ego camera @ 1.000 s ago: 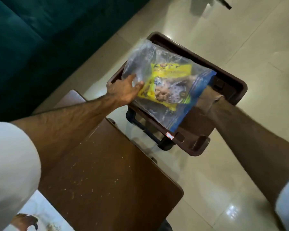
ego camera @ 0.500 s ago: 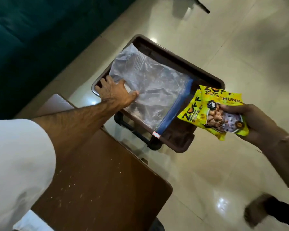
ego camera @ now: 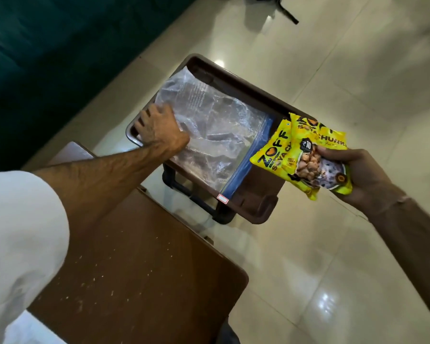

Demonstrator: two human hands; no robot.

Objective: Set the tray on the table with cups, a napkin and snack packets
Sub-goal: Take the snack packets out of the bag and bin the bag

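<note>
The yellow plastic snack packets (ego camera: 305, 155) were glossy, printed with bold black lettering and a picture of brownish chunks in a dark bowl; at least two lay overlapped, fanned slightly at their top edges. They were held in the air over the right end of the dark brown plastic stool (ego camera: 256, 209), above the pale glossy floor tiles (ego camera: 333, 244). The right hand (ego camera: 363, 177) gripped them at their right side, thumb on the printed face and fingers curled behind.

A crumpled clear plastic zip bag with a blue strip along one edge (ego camera: 216, 137) lay flat on the stool top and looked empty. The left hand (ego camera: 159, 127) rested on the bag's left part near the stool's rim, fingers bent and pressed down onto the film; whether they pinched it I could not tell. A brown wooden table with pale specks on it (ego camera: 134, 269) stood nearer the camera, just beside the stool.

Compared with half a second before, the packets sat in much the same place beside the bag's blue edge, and the second packet showed more clearly. The left hand had shifted slightly toward the stool's left rim, its fingers more curled. One second before, the packets had been inside the bag.
</note>
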